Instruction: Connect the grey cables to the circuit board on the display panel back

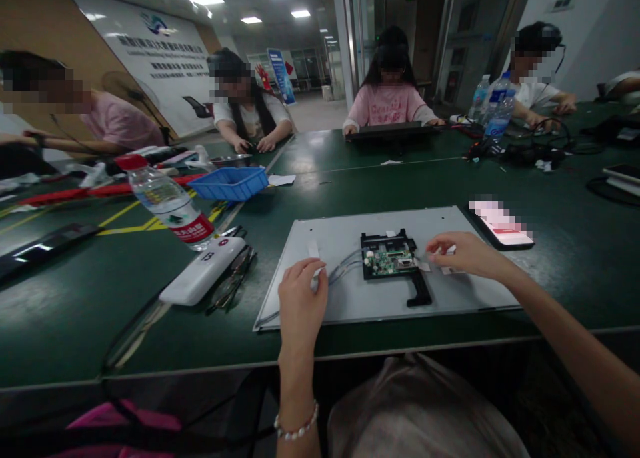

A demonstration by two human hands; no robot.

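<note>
L hand (303, 295) by wires (345, 266), R hand (473, 253) by circuit bd (390, 263); too blurry, can't tell if either grip's holding anything.

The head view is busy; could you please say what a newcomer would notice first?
Probably the green circuit board in its black frame, on the pale panel between left hand and right hand. Left of the panel, a red-capped bottle and, farther back, a blue tray also stand out.

Pale beaded bracelet (299, 435) round the left wrist (297, 395), loose greyish-brown garment (420, 411)
</note>
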